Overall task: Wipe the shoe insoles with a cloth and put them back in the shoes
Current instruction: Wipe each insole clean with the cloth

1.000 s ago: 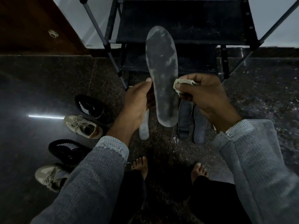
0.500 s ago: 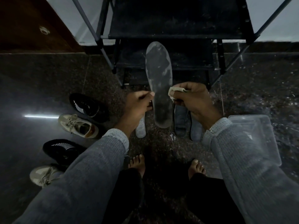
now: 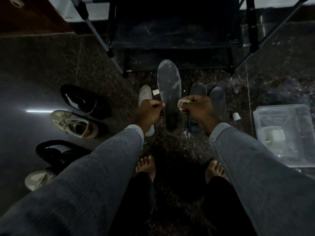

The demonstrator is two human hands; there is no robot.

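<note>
Left hand (image 3: 148, 114) pinches grey insole (image 3: 169, 92) at left edge; right hand (image 3: 198, 107) presses bunched cloth (image 3: 182, 105) against right edge (fingers curled round it).

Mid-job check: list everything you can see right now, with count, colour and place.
held insole: 1, grey, smudged, upright between the hands
floor insoles: 3; pale one left of the held one, two dark to its right
cloth: 1, whitish, against the held insole's right edge
black shoes: 2, white-striped, floor left
beige shoes: 2, floor left
plastic tub: 1, clear, floor right
shoe rack: 1, black, ahead
left hand: grip on held insole's left edge
right hand: grip on cloth
bare feet: 2, bottom centre
</note>
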